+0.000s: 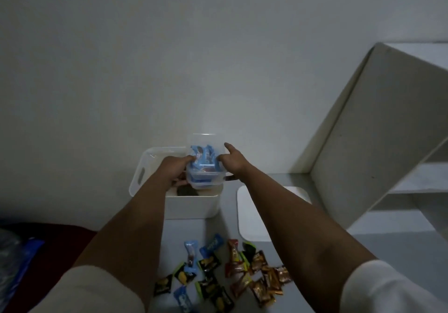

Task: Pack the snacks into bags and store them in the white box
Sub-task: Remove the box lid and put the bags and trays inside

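Above the white box (189, 203), my left hand (173, 168) and right hand (229, 161) grip a clear bag (204, 164) of blue snacks; loose snacks (225, 271) lie near the box's front.

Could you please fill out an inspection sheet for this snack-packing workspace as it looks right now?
Surface: grey table, dimly lit.
Job's things: white box open at the table's far edge by the wall; clear bag of blue snacks held over it; loose snacks scattered near the front edge.
Clutter: white lid lying flat to the right of the box; dark red and blue items at far left, too dark to identify.
Grippers: left hand grips the bag's left side; right hand holds its right side, one of its fingers pointing out.
Cables: nothing seen.
Surroundings: plain wall; white shelf unit at right.
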A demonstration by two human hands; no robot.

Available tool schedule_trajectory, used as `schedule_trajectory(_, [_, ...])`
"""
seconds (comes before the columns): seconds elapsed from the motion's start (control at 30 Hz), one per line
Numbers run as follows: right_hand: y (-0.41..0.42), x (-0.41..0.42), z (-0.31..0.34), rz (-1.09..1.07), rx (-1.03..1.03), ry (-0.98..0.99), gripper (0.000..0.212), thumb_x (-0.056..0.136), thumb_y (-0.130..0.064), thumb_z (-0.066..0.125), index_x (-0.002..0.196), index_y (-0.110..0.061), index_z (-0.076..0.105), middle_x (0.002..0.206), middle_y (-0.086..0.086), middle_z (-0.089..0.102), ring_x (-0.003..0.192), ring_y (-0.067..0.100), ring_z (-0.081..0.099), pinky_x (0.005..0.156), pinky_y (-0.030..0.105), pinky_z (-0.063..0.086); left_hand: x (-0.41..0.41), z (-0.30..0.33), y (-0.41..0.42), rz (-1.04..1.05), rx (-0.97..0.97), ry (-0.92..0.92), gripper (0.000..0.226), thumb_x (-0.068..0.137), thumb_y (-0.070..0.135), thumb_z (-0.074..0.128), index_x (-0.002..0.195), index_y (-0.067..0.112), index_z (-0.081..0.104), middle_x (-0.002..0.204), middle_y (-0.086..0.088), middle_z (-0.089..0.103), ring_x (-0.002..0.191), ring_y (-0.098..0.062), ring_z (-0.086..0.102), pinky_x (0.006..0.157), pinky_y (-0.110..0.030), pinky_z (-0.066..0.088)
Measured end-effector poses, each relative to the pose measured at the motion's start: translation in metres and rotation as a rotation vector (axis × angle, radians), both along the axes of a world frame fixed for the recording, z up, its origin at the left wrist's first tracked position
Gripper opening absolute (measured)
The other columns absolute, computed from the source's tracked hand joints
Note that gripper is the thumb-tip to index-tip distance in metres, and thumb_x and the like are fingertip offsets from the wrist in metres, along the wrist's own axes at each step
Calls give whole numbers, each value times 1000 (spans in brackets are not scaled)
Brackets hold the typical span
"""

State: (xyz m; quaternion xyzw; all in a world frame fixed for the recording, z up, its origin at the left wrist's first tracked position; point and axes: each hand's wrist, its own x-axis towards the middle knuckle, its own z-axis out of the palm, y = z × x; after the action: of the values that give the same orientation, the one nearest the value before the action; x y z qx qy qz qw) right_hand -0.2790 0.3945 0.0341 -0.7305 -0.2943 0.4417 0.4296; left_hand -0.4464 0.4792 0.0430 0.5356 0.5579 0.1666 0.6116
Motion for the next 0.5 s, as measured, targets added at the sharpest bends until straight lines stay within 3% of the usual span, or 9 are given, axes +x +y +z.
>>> schedule_trajectory(0.07, [21,-12,-12,7,-62,-16,69,96,-14,50,159,-27,25,156,9,40,133,36,51,102,53,53,-9,-13,21,-17,-39,30,32,89,28,74,109,2,69,95,-14,74,78,-26,72,59,-34,60])
schedule_trajectory(0.17, [41,-26,-26,-6,-160,-24,56,96,-13,47,150,-24,38,143,16,49,120,39,56,91,54,57,-11,-39,46,-60,-87,80,31,90,25,75,108,1,68,97,-16,73,75,-26,70,53,-31,57])
schedule_trajectory(0.27, [60,-31,-40,-27,-285,-84,47,100,-18,49,146,-16,41,139,21,51,119,43,57,86,53,57,-9,-67,65,-98,-143,116,26,89,26,75,104,5,69,108,-23,73,92,-33,72,71,-42,62])
schedule_trajectory(0.37, [79,-32,-57,-7,-332,-145,43,101,-16,56,141,-2,48,141,21,55,127,39,56,100,43,51,-8,-94,80,-180,-207,159,22,93,21,71,107,6,66,108,-24,73,101,-39,71,86,-53,60])
schedule_trajectory(0.43, [89,-37,-74,22,-366,-126,52,95,-19,67,140,0,49,141,17,55,129,35,55,102,37,49,-7,-111,92,-226,-256,179,24,92,19,71,109,3,66,105,-23,75,104,-40,71,93,-56,57])
schedule_trajectory(0.5, [102,-35,-109,9,-414,-105,77,81,-30,80,144,-3,45,143,16,55,127,32,57,106,41,50,-4,-123,100,-267,-288,209,24,91,18,72,107,1,67,102,-21,76,101,-38,73,92,-52,59])
